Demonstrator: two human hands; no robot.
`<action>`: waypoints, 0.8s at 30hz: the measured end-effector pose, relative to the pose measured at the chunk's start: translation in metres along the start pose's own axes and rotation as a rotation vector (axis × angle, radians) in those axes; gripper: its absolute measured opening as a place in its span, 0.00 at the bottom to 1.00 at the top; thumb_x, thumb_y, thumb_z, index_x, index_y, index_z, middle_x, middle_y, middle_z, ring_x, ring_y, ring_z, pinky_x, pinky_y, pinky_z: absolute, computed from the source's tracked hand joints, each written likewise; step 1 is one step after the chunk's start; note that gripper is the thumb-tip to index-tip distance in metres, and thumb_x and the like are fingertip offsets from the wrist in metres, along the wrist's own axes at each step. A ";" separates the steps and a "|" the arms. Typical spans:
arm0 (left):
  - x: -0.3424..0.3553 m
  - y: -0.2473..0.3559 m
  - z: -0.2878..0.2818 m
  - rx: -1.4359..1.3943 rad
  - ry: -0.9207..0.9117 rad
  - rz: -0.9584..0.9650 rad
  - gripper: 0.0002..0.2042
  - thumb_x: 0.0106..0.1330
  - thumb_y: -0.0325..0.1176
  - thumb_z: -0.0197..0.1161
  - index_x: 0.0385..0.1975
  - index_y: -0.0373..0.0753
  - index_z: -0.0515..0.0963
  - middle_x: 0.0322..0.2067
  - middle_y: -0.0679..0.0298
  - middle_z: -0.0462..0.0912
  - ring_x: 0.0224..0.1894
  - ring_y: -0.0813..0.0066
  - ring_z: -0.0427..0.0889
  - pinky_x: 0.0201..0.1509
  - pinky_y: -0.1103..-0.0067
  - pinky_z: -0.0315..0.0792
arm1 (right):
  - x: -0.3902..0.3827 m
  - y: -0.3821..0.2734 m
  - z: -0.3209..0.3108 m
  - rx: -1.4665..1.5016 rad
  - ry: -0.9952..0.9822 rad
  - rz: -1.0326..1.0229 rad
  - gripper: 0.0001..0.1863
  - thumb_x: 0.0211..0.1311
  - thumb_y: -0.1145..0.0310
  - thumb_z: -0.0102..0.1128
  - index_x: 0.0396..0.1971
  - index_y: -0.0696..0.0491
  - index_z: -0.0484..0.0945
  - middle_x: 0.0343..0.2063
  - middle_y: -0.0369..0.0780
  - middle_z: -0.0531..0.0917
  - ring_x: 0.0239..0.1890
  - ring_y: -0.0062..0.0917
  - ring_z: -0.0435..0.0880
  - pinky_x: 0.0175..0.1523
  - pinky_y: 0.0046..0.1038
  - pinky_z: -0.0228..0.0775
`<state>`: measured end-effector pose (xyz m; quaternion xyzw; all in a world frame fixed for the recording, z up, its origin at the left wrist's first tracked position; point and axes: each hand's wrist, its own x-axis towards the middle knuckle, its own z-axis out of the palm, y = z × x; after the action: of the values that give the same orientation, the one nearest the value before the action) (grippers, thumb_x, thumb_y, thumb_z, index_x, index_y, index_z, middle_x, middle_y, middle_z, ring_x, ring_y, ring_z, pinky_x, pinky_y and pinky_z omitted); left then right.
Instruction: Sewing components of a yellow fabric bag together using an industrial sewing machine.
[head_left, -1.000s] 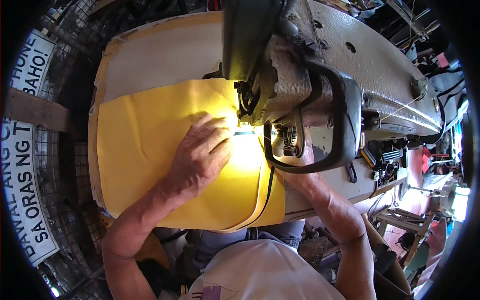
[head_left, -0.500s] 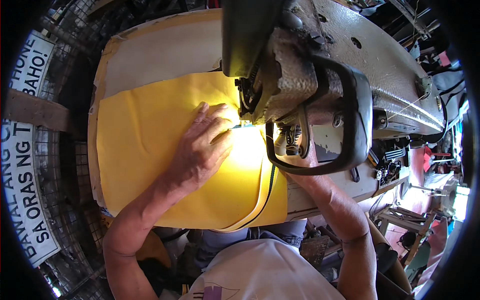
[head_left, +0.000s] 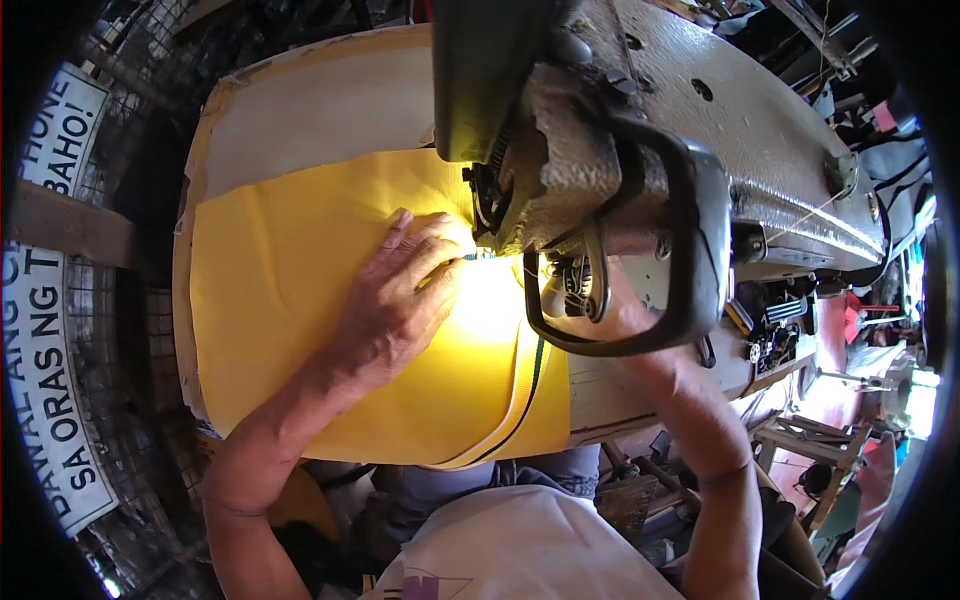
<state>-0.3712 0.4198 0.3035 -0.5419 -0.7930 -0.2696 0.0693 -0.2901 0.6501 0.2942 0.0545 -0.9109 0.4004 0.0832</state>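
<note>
My left hand (head_left: 410, 285) lies on a yellow sheet of material (head_left: 270, 300), fingers stretched out, tips close to the needle area of a sewing machine (head_left: 780, 150). A pale yellow strap with a dark edge stripe (head_left: 512, 405) curves over the sheet from the needle down to its near edge. My right hand (head_left: 625, 300) is behind the machine's black loop-shaped part (head_left: 700, 260), right of the needle. Its fingers are mostly hidden there, so I cannot tell what they touch. Bright light falls on the material beside the needle.
The sheet rests on a pale worktable (head_left: 320, 110) with worn, taped edges. A black bar (head_left: 485, 80) stands in front of the machine head. Small tools and parts (head_left: 775, 330) lie at the right. Wire mesh and white signs (head_left: 60, 390) are on the left; a wooden stool frame (head_left: 815, 450) is at lower right.
My right hand and forearm have shifted a little to the right behind the loop. My left hand stays flat on the yellow sheet, almost unmoved. The whole view has shifted slightly.
</note>
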 end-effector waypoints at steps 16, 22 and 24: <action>-0.002 -0.008 0.008 0.053 -0.123 -0.010 0.13 0.54 0.26 0.65 0.41 0.34 0.79 0.47 0.58 0.78 0.58 0.60 0.74 0.68 0.58 0.62 | 0.023 0.029 -0.024 -0.339 -0.353 -0.208 0.10 0.50 0.70 0.60 0.35 0.53 0.81 0.32 0.44 0.81 0.39 0.41 0.79 0.45 0.41 0.70; -0.004 -0.011 0.012 0.057 0.042 0.018 0.13 0.54 0.26 0.65 0.41 0.35 0.80 0.46 0.59 0.78 0.58 0.60 0.74 0.69 0.58 0.61 | 0.024 0.035 -0.014 -0.378 -0.343 -0.232 0.09 0.51 0.69 0.60 0.34 0.53 0.81 0.31 0.42 0.81 0.37 0.39 0.80 0.44 0.40 0.71; -0.003 -0.012 0.012 0.027 0.054 0.026 0.13 0.54 0.25 0.65 0.41 0.35 0.80 0.46 0.59 0.78 0.58 0.60 0.74 0.69 0.59 0.61 | 0.027 0.029 -0.010 -0.390 -0.338 -0.238 0.09 0.51 0.68 0.60 0.33 0.52 0.81 0.30 0.42 0.80 0.37 0.39 0.80 0.44 0.40 0.72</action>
<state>-0.3782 0.4203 0.2878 -0.5438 -0.7873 -0.2724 0.1015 -0.3205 0.6764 0.2852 0.2101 -0.9589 0.1902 -0.0144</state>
